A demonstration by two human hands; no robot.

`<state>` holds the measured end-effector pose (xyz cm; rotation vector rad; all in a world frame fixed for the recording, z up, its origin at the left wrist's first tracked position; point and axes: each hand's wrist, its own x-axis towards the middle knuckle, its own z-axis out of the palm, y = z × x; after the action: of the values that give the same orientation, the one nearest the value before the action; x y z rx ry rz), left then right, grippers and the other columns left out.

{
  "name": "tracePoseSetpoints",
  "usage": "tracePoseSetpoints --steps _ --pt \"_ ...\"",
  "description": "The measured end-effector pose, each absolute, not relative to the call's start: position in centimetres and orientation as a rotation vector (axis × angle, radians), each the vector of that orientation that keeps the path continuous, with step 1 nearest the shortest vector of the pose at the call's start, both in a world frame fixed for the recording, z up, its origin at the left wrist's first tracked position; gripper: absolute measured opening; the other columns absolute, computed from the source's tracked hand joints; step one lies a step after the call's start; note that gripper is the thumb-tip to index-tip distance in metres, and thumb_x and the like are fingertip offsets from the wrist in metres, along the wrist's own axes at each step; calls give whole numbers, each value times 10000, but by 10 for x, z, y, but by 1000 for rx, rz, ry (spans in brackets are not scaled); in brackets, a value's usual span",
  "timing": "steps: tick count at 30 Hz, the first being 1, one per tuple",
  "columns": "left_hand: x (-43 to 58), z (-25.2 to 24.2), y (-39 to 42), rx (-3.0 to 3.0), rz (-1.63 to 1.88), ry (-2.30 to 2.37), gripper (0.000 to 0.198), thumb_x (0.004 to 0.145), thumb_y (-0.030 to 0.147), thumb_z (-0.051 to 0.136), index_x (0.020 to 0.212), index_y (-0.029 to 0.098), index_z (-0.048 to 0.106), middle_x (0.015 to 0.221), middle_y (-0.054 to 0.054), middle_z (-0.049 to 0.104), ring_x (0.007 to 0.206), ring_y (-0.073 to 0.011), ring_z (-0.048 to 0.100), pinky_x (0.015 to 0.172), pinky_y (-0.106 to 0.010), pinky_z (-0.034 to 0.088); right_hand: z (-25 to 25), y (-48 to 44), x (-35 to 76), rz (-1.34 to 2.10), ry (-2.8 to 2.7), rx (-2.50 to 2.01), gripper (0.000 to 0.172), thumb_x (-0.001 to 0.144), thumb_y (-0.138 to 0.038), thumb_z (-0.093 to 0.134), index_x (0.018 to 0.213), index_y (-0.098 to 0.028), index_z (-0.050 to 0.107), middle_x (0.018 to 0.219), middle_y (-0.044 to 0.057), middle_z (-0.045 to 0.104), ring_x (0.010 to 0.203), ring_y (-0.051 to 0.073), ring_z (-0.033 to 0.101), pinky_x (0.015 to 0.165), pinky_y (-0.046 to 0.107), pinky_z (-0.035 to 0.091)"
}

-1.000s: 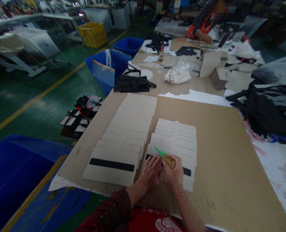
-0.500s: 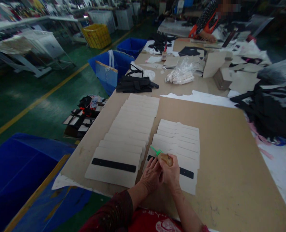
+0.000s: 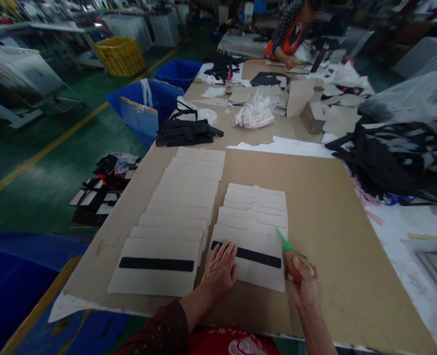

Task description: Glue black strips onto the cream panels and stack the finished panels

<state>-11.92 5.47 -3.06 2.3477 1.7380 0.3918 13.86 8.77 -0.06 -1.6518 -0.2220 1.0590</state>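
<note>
Cardboard panels (image 3: 159, 283), pale grey, smooth and round-cornered, lie in two overlapping rows, too closely layered to count surely: one row to the left of the left hand (image 3: 221, 270), the other under its fingers (image 3: 218, 251) and running on ahead of them. Two black strips (image 3: 156, 264), flat and narrow with rounded ends, show, one across the nearest panel of each row. The left hand lies palm down, wrist low, its fingers loosely extended and holding nothing, resting over the left end of the right-hand strip. One squeeze bottle (image 3: 294, 266), brownish and rounded, is gripped in the curled fingers of the right hand (image 3: 307, 288), just beyond the right edge of the nearest panel; its single thin green nozzle (image 3: 285, 239) points up and leftward from those fingers. The right forearm reaches straight forward, and the left one slants in from a dark red sleeve (image 3: 159, 325). Bare brown counter (image 3: 314, 197) spreads ahead of the right fingers. Farther ahead of both sets of fingers are one bundle of black fabric straps (image 3: 186, 133), one crinkled clear plastic bag (image 3: 253, 114) and one small bottle with a red tip (image 3: 228, 86).
</note>
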Motion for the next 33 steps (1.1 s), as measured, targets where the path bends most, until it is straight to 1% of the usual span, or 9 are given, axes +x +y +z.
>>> tracePoseSetpoints --steps 6,12,16,21,24,29,33 --pt "-120 -33 54 2355 397 1747 629 868 218 473 1482 173 343 1493 -83 445 1430 -271 312 1190 -485 274 -8 88 155 954 -250 -1705 644 479 -406 886 991 -247 530 935 3 627 653 166 603 389 225 453" --pt "-120 -33 54 2362 406 1746 649 862 223 482 1491 181 328 1490 -82 449 1422 -266 330 1187 -477 282 -7 91 154 927 -330 -1754 673 485 -427 891 1030 -224 553 913 11 629 583 130 556 381 222 434" --pt "-120 -33 54 2362 409 1742 662 861 213 472 1502 182 308 1491 -92 446 1425 -273 325 1187 -487 277 -3 95 149 931 -383 -1776 644 511 -445 877 1032 -227 568 879 26 648 566 144 556 379 241 423" --pt "-120 -33 55 2361 395 1737 661 856 215 480 1495 173 316 1499 -80 437 1433 -266 307 1195 -482 264 -3 98 135 969 -448 -1777 650 506 -465 869 1032 -227 571 748 -18 642 530 142 542 371 241 410" --pt "-120 -32 55 2358 383 1736 642 865 215 470 1488 163 325 1506 -77 428 1438 -260 294 1201 -479 251 -4 100 125 984 -474 -1779 653 513 -474 860 1044 -236 566 728 -47 633 497 121 525 378 231 408" --pt "-120 -31 55 2352 383 1724 664 858 216 474 1498 173 306 1506 -75 428 1437 -267 296 1197 -483 256 -2 105 112 1022 -528 -1791 625 527 -470 850 1032 -220 579 700 -43 633 478 124 522 378 236 391" --pt "-120 -30 55 2343 383 1726 665 862 219 472 1502 168 300 1505 -83 429 1433 -271 305 1193 -487 259 -1 108 102 1044 -569 -1789 644 513 -481 845 1026 -202 572 703 -37 626 486 126 518 369 235 381"
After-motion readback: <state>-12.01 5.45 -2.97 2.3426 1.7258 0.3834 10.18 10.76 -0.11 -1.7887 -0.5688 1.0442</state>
